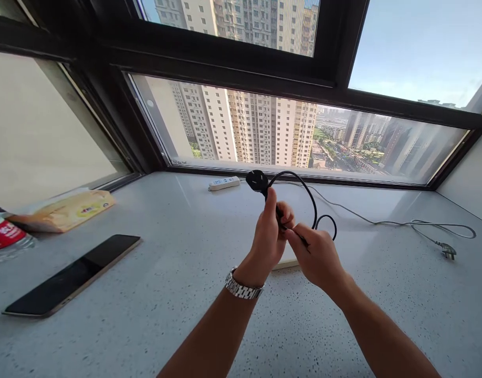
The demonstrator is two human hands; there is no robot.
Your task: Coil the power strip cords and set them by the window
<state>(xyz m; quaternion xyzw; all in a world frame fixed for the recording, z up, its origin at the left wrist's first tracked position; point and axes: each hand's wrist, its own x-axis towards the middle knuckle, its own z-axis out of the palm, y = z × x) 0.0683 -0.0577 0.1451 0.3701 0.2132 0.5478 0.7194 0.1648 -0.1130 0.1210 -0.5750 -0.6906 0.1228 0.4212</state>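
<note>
A black power cord [310, 194] is held in front of me, above the counter. My left hand [266, 231] is closed on it just below its black plug [257, 180], whose prongs show at the top. Close beside it, my right hand [317, 249] pinches the same cord. Some of the cord loops up and out to the right of my hands. Beneath them, a pale flat object [286, 264] lies on the counter, mostly hidden, so I cannot tell its kind.
The speckled white counter [166, 294] runs to the window. A white power strip [224, 183] lies at the back, and a grey cable [363, 218] ends in a plug [448, 251] at right. On the left are a smartphone [73, 275], a tissue pack [73, 210] and a bottle [7, 236].
</note>
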